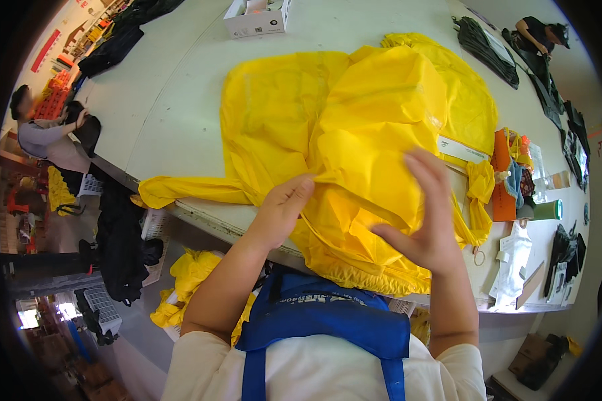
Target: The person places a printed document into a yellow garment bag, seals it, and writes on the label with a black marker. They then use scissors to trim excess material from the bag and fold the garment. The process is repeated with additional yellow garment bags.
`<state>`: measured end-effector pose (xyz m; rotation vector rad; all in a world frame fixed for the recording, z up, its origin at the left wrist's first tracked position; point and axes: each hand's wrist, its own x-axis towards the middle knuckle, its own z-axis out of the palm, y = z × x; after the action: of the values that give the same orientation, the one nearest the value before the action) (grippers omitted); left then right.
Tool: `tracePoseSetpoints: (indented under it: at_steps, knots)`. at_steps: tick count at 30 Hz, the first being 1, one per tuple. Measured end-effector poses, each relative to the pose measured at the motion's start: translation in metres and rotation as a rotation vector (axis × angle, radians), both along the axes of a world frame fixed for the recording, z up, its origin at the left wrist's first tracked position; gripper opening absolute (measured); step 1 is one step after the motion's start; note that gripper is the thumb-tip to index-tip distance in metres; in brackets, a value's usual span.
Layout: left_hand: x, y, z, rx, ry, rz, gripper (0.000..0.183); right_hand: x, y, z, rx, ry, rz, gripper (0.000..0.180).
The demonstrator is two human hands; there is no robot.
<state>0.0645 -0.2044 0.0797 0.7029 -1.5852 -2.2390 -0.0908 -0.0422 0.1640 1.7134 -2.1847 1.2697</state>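
A yellow waterproof-looking garment lies spread and rumpled over the table's near edge. My left hand pinches a folded edge of it between thumb and fingers. Over the garment's right part, my right hand is blurred, its thumb and fingers spread, with nothing seen in it. One yellow sleeve stretches out to the left along the table edge. The gathered, elastic-looking hem hangs near my blue apron. Another yellow piece lies behind at the right, with a white printed strip beside it.
On the white table stand a white cardboard box, an orange box of small items and a green cylindrical container. Folded dark garments lie far right. Two people work at the left and far right. Yellow cloth sits below.
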Motion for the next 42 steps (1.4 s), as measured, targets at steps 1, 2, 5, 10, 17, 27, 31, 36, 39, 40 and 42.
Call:
tracePoseSetpoints:
  at_steps: [1,2,5,10,17,27,31,36,39,40,42]
  knots:
    - [0.002,-0.004,0.006,-0.060,-0.026,-0.061,0.033,0.006,-0.024,0.005,0.050,0.069,0.065,0.051]
    - [0.007,-0.010,0.014,-0.124,-0.056,-0.112,0.032,0.009,-0.041,0.007,0.097,0.133,0.140,0.049]
    - [0.020,-0.026,0.017,-0.226,0.051,-0.153,0.028,-0.008,-0.055,-0.009,0.265,-0.007,0.302,0.037]
    - [0.032,-0.033,0.023,-0.094,0.151,-0.244,0.022,-0.016,-0.061,0.003,0.412,-0.465,0.447,0.017]
    - [0.032,-0.048,0.023,-0.296,0.103,-0.352,0.019,0.005,-0.084,0.011,0.448,-0.643,0.385,0.016]
    - [0.040,-0.205,-0.184,-0.451,-0.674,0.513,0.058,-0.034,-0.087,0.009,0.705,-0.770,0.122,0.014]
    - [0.040,-0.201,-0.185,-0.298,-0.502,0.426,0.048,-0.029,-0.132,0.007,0.706,-0.411,0.327,0.014]
    - [0.048,-0.059,-0.099,-0.486,-0.239,0.115,0.036,0.031,-0.185,-0.081,0.572,-0.457,0.448,0.019]
    - [0.075,-0.030,-0.099,-0.281,-0.210,-0.180,0.037,0.052,-0.180,-0.129,0.661,-0.531,0.305,0.018]
    - [0.086,-0.032,-0.097,-0.198,-0.256,-0.294,0.038,0.055,-0.173,-0.129,0.648,-0.645,0.302,0.018]
    - [0.097,-0.058,-0.099,0.177,-0.182,0.062,0.042,0.051,-0.155,-0.125,0.619,-0.870,0.278,0.018]
